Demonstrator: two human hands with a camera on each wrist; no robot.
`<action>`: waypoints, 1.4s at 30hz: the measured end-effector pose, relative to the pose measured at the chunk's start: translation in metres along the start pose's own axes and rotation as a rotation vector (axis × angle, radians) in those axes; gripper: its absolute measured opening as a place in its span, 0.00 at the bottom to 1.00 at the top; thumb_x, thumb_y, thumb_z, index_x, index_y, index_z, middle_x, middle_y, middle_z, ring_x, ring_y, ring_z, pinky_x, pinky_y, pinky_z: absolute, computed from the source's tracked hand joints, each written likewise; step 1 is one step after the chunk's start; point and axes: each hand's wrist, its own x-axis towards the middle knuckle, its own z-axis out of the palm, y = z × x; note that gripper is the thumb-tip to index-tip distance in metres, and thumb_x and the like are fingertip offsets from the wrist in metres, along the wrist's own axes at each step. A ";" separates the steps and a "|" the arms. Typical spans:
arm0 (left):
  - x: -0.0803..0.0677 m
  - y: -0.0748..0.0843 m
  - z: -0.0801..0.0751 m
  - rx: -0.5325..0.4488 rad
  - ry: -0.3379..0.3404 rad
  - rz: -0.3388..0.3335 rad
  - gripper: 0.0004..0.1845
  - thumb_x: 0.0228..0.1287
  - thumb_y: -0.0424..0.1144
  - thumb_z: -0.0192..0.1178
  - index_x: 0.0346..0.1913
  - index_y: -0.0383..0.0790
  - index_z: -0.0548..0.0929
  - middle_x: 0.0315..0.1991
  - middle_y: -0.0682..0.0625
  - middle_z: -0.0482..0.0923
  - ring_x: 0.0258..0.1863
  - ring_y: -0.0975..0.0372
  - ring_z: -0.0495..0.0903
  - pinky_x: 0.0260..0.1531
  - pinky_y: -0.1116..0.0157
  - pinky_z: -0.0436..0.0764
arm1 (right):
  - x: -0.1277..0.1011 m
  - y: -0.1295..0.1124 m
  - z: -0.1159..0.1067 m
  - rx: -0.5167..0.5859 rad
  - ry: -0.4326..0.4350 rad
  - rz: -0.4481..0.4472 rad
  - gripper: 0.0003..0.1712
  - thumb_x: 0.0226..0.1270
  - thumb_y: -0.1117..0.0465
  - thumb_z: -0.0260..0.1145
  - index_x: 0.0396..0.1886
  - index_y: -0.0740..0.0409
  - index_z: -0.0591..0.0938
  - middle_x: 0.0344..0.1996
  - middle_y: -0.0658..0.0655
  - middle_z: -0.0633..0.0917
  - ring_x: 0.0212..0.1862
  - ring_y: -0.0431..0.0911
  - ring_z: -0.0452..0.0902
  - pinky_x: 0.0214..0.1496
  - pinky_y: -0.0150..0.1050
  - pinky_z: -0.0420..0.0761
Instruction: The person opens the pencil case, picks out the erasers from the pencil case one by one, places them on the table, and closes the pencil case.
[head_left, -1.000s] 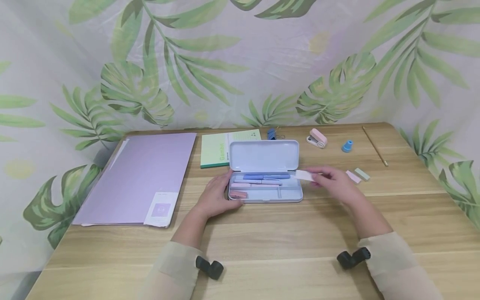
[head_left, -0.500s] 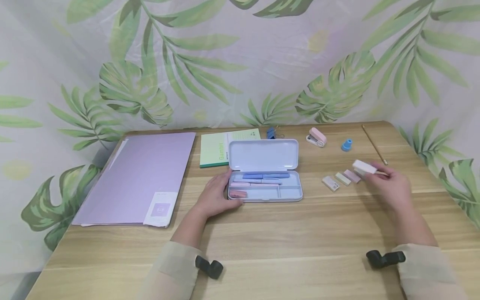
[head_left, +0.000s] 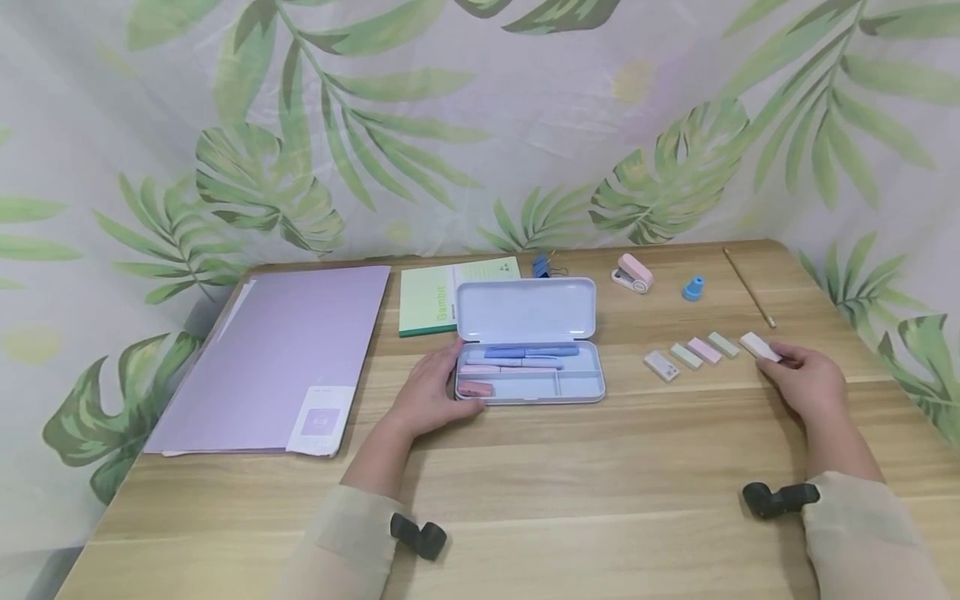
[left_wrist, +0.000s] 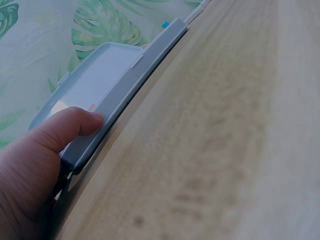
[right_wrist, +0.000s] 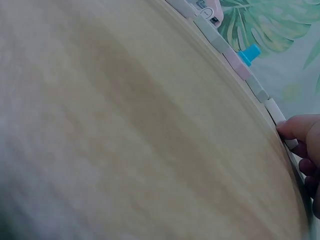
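An opened light blue pencil case stands in the middle of the table, with pens in its long compartment and a pink eraser at front left. My left hand grips the case's left end, the thumb on its front edge in the left wrist view. Far to the right, my right hand pinches a white eraser between thumb and forefinger, low at the tabletop. It ends a slanting row with a green eraser, a pink one, another green one and a white-grey eraser.
A purple folder lies at left. Behind the case are a green notebook and a blue binder clip. A pink stapler, a blue cone-shaped piece and a pencil lie at the back right.
My right hand has carried the white eraser from the case's right side over to the row's right end and lowered it to the table. The left hand keeps its place on the case.
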 end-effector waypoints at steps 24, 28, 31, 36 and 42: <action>-0.001 -0.002 -0.002 -0.061 -0.011 -0.046 0.57 0.46 0.57 0.72 0.77 0.45 0.55 0.76 0.48 0.60 0.75 0.47 0.56 0.74 0.48 0.58 | -0.050 -0.165 0.105 0.047 -0.323 -0.560 0.20 0.67 0.51 0.66 0.53 0.57 0.85 0.48 0.60 0.84 0.51 0.54 0.78 0.53 0.51 0.78; 0.000 -0.001 -0.002 -0.070 -0.017 -0.055 0.57 0.46 0.58 0.72 0.78 0.47 0.55 0.76 0.50 0.59 0.75 0.47 0.56 0.74 0.47 0.58 | -0.057 -0.195 0.129 0.004 -0.448 -0.693 0.17 0.64 0.51 0.68 0.47 0.55 0.88 0.40 0.53 0.86 0.46 0.48 0.79 0.51 0.46 0.79; -0.001 -0.001 -0.002 -0.076 -0.024 -0.070 0.57 0.46 0.58 0.72 0.78 0.48 0.54 0.77 0.50 0.58 0.76 0.47 0.55 0.74 0.47 0.58 | -0.061 -0.211 0.142 -0.064 -0.502 -0.770 0.16 0.63 0.51 0.69 0.46 0.53 0.88 0.37 0.50 0.85 0.43 0.45 0.77 0.49 0.42 0.77; -0.001 0.000 -0.003 -0.067 -0.026 -0.067 0.57 0.47 0.59 0.72 0.78 0.47 0.54 0.77 0.50 0.57 0.76 0.46 0.54 0.74 0.46 0.58 | -0.064 -0.228 0.157 -0.218 -0.500 -0.851 0.16 0.61 0.50 0.71 0.48 0.49 0.88 0.40 0.49 0.84 0.45 0.43 0.75 0.53 0.41 0.77; -0.002 -0.001 -0.003 -0.075 -0.024 -0.064 0.57 0.46 0.58 0.72 0.78 0.46 0.55 0.77 0.50 0.57 0.76 0.47 0.54 0.74 0.46 0.59 | -0.067 -0.241 0.166 -0.299 -0.469 -0.975 0.14 0.59 0.52 0.73 0.45 0.46 0.89 0.39 0.49 0.85 0.45 0.43 0.76 0.53 0.40 0.78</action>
